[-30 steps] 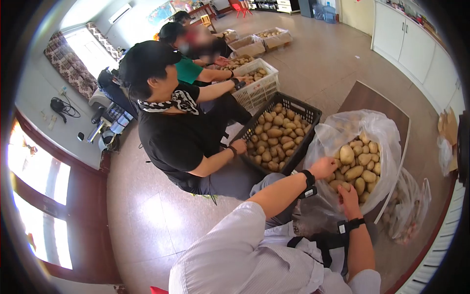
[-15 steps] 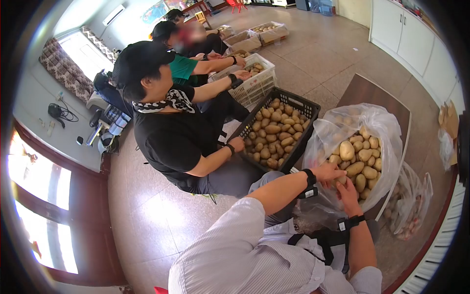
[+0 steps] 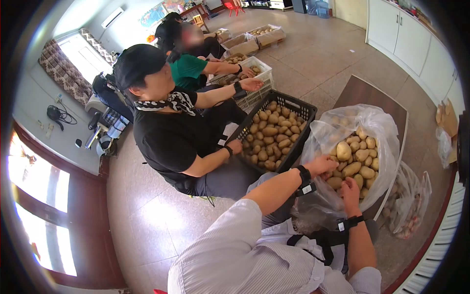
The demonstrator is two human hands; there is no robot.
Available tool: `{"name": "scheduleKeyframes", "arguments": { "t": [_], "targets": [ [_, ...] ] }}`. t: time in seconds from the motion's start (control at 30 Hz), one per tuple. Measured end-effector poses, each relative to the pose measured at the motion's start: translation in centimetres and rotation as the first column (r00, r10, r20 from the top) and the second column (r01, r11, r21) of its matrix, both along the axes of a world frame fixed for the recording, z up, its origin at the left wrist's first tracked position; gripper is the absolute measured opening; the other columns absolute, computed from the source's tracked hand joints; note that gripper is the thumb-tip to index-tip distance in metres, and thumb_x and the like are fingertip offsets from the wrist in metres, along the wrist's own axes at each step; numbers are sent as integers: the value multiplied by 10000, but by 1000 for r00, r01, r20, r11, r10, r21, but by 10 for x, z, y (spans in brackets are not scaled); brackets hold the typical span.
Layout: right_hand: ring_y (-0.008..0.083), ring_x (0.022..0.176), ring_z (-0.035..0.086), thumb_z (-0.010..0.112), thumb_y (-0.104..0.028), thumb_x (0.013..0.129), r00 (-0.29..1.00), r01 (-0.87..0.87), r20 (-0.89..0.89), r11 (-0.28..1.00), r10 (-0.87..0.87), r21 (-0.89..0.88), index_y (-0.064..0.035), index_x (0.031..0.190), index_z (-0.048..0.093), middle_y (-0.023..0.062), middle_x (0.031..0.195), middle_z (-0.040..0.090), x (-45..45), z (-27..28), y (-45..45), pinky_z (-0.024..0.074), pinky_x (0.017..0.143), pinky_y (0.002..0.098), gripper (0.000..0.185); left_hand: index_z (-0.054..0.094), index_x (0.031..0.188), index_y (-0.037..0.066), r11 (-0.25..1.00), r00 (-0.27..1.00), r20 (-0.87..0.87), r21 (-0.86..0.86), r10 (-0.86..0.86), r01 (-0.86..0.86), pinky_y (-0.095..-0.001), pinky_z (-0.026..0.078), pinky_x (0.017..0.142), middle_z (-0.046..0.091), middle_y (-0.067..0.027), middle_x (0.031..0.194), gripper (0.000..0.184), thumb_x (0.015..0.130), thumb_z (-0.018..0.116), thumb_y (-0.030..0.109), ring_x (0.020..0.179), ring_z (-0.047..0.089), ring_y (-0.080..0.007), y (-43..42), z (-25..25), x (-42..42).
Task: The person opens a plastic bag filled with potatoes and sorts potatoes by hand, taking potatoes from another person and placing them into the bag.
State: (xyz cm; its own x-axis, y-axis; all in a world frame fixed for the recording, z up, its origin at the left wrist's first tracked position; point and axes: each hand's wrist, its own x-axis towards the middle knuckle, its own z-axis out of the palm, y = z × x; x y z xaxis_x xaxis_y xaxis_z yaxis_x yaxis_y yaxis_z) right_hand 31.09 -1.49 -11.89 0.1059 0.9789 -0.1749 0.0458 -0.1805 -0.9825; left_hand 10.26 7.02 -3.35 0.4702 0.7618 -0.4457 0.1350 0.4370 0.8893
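A clear plastic bag [image 3: 313, 142] stands open in front of me, full of potatoes [image 3: 362, 155]. My left hand [image 3: 322, 166] is at the bag's near left side, fingers spread and slightly bent over the potatoes. To its right, my right hand [image 3: 350, 195] rests at the near edge of the pile with bent fingers apart. A single potato [image 3: 334, 183] lies between the two hands. I see no potato lifted in either hand, though the undersides of the fingers are hidden.
A black crate [image 3: 306, 125] of potatoes stands left of the bag, beside a seated person in black [image 3: 166, 132]. Beyond are a white crate [image 3: 262, 81], cardboard boxes [image 3: 245, 46] and other people. A brown board [image 3: 367, 95] lies behind the bag; a smaller plastic bag [image 3: 409, 201] sits to the right.
My hands have moved apart from the potato they were both touching; the left shifted up and left. The person in black has reached a hand outward, further from the white crate.
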Motion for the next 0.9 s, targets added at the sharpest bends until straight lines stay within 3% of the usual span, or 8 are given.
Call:
{"name": "scheduleKeyframes", "arguments": {
  "t": [0.03,0.13,0.37,0.47,0.53,0.63,0.77,0.9],
  "targets": [
    [198,922,613,636,-146,880,991,44,125,996,-53,74,19,1194,573,111,1017,647,3,-4,0,494,809,310,360,571,1057,21,998,998,38,-4,57,-56,-289,475,466,584,-47,787,346,893,649,315,576,588,-148,2,0,-2],
    [250,955,625,647,-155,864,948,11,318,998,-28,56,35,1192,570,149,1033,653,11,-11,1,492,856,350,387,553,1081,41,989,987,63,-20,146,-145,-295,475,482,584,-63,853,337,906,632,319,602,593,-161,6,5,-8],
    [295,1012,618,664,-169,844,900,22,436,1000,-22,4,36,1198,567,181,1095,638,6,-4,-1,478,893,386,421,547,1117,66,924,908,201,-187,368,-333,-312,469,516,573,-67,904,287,949,561,298,644,586,-190,11,20,-26],
    [329,1052,594,653,-187,849,825,-29,564,1000,28,-8,39,1209,562,197,1127,616,6,4,-3,466,920,399,435,555,1093,87,900,876,218,-181,430,-396,-324,474,539,576,-58,904,262,953,552,308,655,587,-197,18,17,-34],
    [373,1084,567,610,-196,880,692,-110,716,994,88,-16,41,1209,560,217,1166,584,8,4,-6,457,932,426,409,550,1081,107,886,857,240,-209,456,-413,-323,478,530,568,-57,887,245,941,557,308,640,580,-199,26,9,-41],
    [395,1096,550,565,-187,905,641,-128,761,992,98,-19,33,1185,569,224,1193,555,9,-1,-10,454,935,443,356,547,1070,146,854,786,334,-214,520,-474,-333,486,526,561,-51,874,219,922,563,307,641,589,-212,49,-21,-54],
    [404,1085,552,546,-160,907,637,-137,770,988,34,70,19,1159,574,219,1204,540,8,2,-16,467,920,456,311,533,1104,144,731,691,242,-272,681,-626,-361,513,550,559,-59,936,279,910,600,334,697,600,-239,54,-15,-77],
    [393,1083,561,567,-179,892,604,-116,792,993,93,-28,-25,1186,577,194,1212,532,0,21,-18,485,903,454,332,525,1091,107,647,619,194,-280,761,-709,-385,526,549,550,-107,909,256,930,562,303,675,581,-248,79,-41,-113]
  ]
}}
